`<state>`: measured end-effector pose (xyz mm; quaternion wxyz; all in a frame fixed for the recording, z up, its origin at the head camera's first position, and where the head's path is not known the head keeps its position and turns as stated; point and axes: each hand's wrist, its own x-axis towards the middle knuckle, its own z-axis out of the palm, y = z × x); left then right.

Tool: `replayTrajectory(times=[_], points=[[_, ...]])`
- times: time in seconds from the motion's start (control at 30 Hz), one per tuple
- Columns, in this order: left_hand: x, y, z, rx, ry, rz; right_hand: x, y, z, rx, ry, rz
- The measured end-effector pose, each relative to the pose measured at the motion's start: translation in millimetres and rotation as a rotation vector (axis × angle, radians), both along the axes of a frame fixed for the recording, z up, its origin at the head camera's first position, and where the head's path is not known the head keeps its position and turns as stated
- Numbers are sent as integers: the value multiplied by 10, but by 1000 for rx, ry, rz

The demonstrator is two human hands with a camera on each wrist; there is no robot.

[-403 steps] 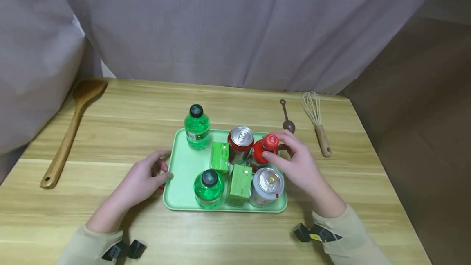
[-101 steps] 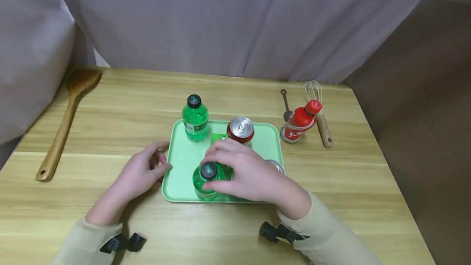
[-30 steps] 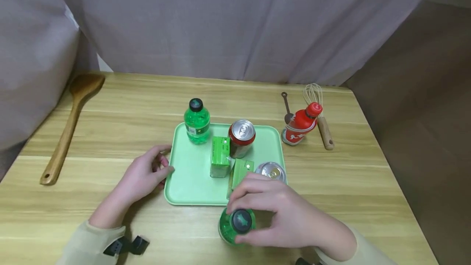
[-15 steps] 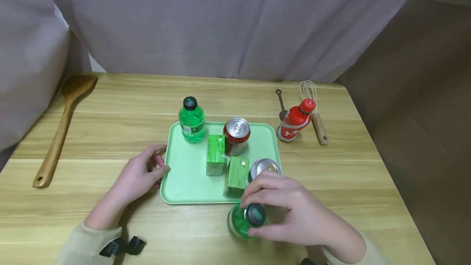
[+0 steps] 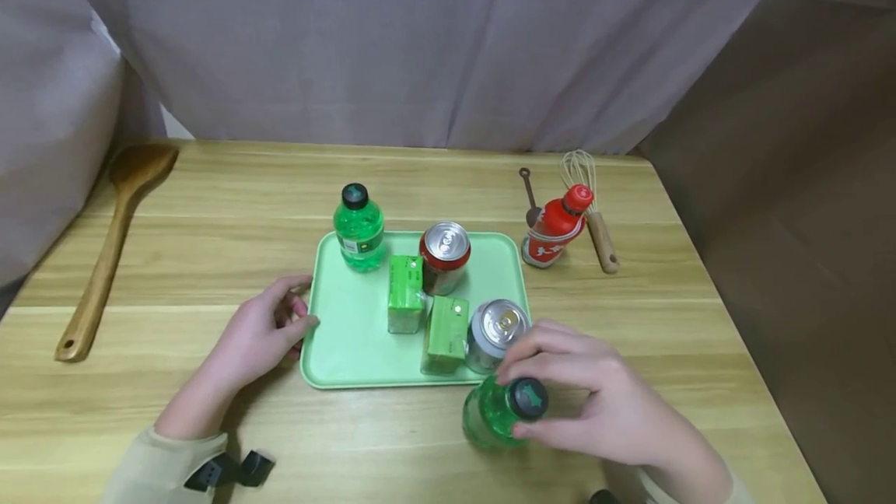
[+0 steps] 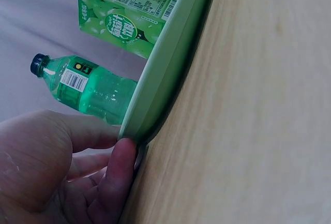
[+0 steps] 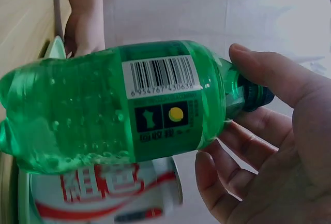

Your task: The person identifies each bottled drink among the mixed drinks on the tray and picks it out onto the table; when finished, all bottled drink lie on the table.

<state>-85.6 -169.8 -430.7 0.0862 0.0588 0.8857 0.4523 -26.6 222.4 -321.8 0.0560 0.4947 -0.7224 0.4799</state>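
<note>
My right hand (image 5: 595, 391) holds a green soda bottle (image 5: 490, 414) by its neck, just below the black cap, in front of the tray's right half. In the right wrist view the thumb is above the neck of this bottle (image 7: 160, 105) and the fingers are below. My left hand (image 5: 259, 333) pinches the left rim of the pale green tray (image 5: 339, 356). On the tray stand another green soda bottle (image 5: 360, 236), two green juice boxes (image 5: 405, 298) (image 5: 446, 337), a red cola can (image 5: 444, 259) and a silver-white can (image 5: 493, 329).
A red-wrapped bottle (image 5: 553, 232) stands on the table right of the tray. Behind it lie a small brown spoon (image 5: 530, 197) and a whisk (image 5: 598, 232). Along the left side lies a long wooden spatula (image 5: 112, 255). Grey curtain (image 5: 392, 45) borders the back.
Earlier, the red-wrapped bottle went from the tray to the table at the right. The front green bottle has left the tray and slid rightward in my right hand. The left hand keeps its place.
</note>
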Motion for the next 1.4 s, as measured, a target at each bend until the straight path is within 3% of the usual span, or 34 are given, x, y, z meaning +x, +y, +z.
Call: replayTrajectory(times=[0.67, 0.97, 1.13, 1.4], points=[[-10, -33, 1, 14, -7, 17, -34, 571, -12, 21, -34, -162], [0, -29, -6, 21, -14, 17, -145, 879, 3, 136, -50, -380], [1, -25, -18, 23, -17, 16, -233, 944, 20, 230, -104, -503], [6, -10, -22, 27, -19, 12, -448, 956, 41, 292, -89, -613]])
